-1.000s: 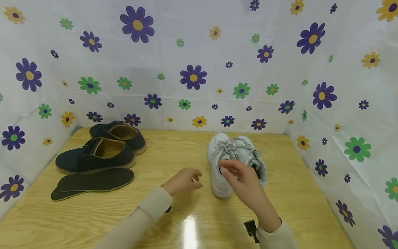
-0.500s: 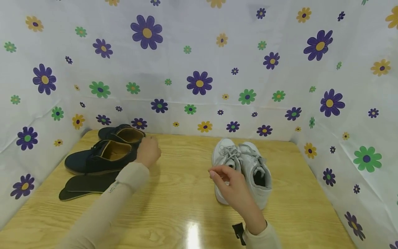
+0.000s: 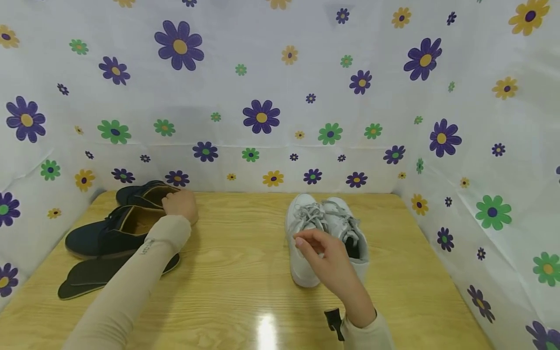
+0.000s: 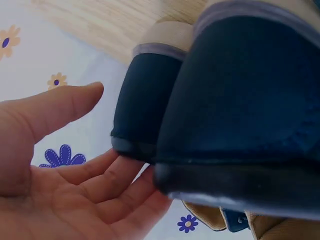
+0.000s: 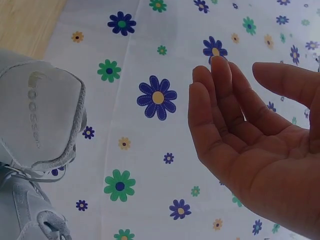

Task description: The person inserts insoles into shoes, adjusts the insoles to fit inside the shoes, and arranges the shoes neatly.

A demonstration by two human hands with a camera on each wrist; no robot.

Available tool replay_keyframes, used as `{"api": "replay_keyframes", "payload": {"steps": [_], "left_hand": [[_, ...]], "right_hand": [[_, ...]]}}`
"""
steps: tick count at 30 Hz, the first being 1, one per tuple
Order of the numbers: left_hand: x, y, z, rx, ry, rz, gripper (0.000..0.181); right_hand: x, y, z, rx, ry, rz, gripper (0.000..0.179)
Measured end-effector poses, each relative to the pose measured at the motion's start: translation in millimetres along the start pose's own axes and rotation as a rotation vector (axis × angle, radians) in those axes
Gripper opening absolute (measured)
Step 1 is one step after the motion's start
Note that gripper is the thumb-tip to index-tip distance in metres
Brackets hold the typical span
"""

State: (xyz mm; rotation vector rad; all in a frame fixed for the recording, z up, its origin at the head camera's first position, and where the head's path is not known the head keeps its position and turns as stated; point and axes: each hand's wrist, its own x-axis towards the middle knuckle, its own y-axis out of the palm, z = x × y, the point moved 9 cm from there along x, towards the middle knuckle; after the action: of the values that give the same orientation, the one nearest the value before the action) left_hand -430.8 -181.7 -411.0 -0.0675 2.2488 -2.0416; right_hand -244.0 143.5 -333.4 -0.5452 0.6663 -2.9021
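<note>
My left hand reaches to the heel of the farther navy lace-up shoe, thumb apart from the fingers. In the left wrist view its fingertips lie at the collar of that shoe's heel; whether they touch cannot be told. The nearer navy shoe stands beside it, its heel partly behind my left sleeve. My right hand hovers over the white sneakers, holding nothing, its fingers loosely bent and the thumb apart. The left sneaker and right sneaker stand side by side, toes away from me, grey laces tied.
Two dark insoles lie overlapped in front of the navy shoes, partly under my left forearm. The wooden tabletop runs between the two pairs. Flower-printed white cloth walls off the back and both sides.
My left hand has moved from the middle of the table leftward and away to the farther navy shoe. My right hand has shifted slightly and stays over the sneakers.
</note>
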Motion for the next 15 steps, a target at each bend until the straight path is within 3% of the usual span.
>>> {"api": "replay_keyframes", "payload": {"steps": [5, 9, 15], "left_hand": [[11.0, 12.8, 5.3, 0.006, -0.027, 0.008, 0.04], [14.8, 14.0, 9.1, -0.001, -0.034, -0.019, 0.041], [8.3, 10.8, 7.5, -0.039, 0.023, -0.069, 0.041]], "right_hand": [[1.2, -4.3, -2.7, -0.011, -0.012, 0.005, 0.017], [2.1, -5.1, -4.5, -0.016, -0.003, 0.014, 0.018], [2.7, -5.6, -8.3, -0.021, 0.03, 0.02, 0.017]]}}
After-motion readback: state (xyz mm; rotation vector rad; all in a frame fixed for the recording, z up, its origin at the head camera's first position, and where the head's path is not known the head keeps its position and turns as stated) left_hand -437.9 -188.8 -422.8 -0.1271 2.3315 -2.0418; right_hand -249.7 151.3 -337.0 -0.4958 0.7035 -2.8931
